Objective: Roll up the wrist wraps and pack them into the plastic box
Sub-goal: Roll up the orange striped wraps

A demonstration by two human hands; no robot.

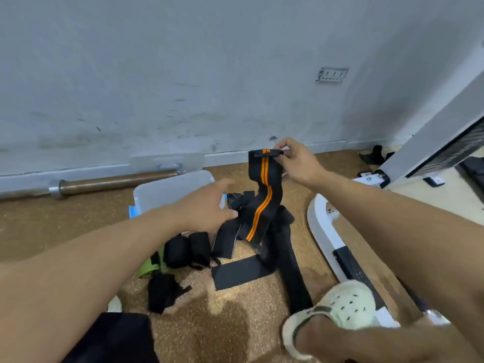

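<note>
My right hand (296, 162) pinches the top end of a black wrist wrap with two orange stripes (263, 195) and holds it up so it hangs down to the floor. My left hand (209, 205) hovers over the pile with fingers spread and relaxed, holding nothing. Beneath it lie several loose black wraps (248, 271) and two rolled black wraps (187, 248). Another crumpled black wrap (163, 292) lies nearer to me. The clear plastic box (167, 189) sits behind my left hand, partly hidden by it.
A barbell (110, 182) lies along the grey wall. A green item (150, 267) sits beside the rolled wraps. A white machine base (327, 231) curves along the right. My foot in a pale green clog (337, 307) rests on the brown carpet.
</note>
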